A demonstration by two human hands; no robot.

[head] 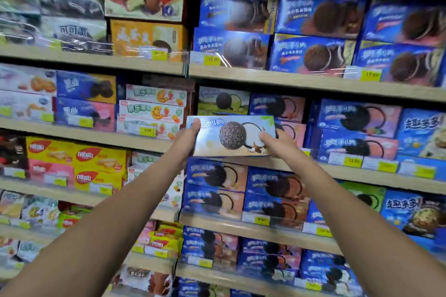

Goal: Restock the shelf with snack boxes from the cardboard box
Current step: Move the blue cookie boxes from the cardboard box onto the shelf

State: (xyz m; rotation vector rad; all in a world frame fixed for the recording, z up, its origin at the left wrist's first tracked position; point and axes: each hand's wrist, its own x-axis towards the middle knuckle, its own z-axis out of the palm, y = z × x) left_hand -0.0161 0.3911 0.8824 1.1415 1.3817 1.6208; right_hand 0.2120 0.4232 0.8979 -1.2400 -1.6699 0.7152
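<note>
At mid shelf point(337, 172), L hand point(186, 140) + R hand point(275, 144) grip cookie box point(231, 136); nabati boxes point(96, 159) left.

A green box point(223, 101) above, pink boxes point(294, 130) right and strawberry boxes point(152, 111) left crowd the snack box point(231, 136).
</note>
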